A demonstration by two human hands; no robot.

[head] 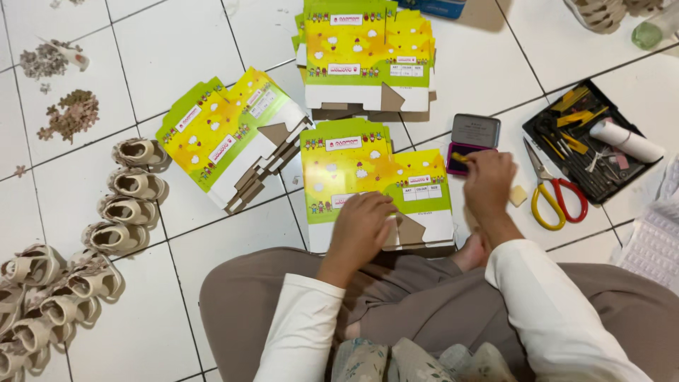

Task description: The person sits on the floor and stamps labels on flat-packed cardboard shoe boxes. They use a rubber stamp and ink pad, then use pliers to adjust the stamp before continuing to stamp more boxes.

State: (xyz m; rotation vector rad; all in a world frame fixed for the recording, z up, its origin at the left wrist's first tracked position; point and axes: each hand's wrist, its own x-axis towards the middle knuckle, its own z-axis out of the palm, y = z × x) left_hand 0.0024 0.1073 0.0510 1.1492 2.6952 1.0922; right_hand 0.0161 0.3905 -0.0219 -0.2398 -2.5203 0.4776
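Note:
My left hand (362,228) rests palm down on a stack of flattened yellow-and-green cardboard boxes (353,170) lying on the floor in front of my knees. My right hand (488,180) is closed on a small yellow stamp (461,157), pressing it into an open purple ink pad (460,157) with a grey lid (475,131), just right of that stack. The stamp is mostly hidden by my fingers.
Two more stacks of flat boxes lie at the back (368,60) and to the left (230,138). Several small beige sandals (131,185) line the left side. Red-and-yellow scissors (555,194), a black tool tray (590,141) with a white roll and a small yellow block (518,196) sit right.

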